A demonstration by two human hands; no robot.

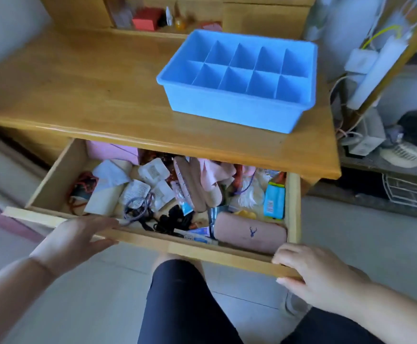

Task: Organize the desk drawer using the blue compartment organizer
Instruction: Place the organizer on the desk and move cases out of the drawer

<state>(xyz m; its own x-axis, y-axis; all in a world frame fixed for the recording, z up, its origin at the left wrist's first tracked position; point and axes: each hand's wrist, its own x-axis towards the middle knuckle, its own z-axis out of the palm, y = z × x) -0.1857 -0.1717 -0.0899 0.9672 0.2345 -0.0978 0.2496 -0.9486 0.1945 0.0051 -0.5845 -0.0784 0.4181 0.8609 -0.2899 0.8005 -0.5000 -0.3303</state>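
1. Nearest us, at the bottom centre of the frame, are our two legs in dark shorts point(177, 301), cut off by the lower edge.
2. We see one wooden desk point(83, 90) filling the upper half.
3. One drawer point(150, 240) stands pulled open at mid-frame, crammed with clutter too jumbled to count.
4. One blue compartment organizer point(229, 105) sits on the desktop, upper right; we count ten cells, all bare.
5. Our left hand point(76, 238), lower left, lies flat over the drawer's front rail, fingers loosely spread.
6. Our right hand point(319, 276), lower right, grips the same rail at its right corner.
7. One pink case point(251, 234) with a deer print lies in the drawer's near right corner.
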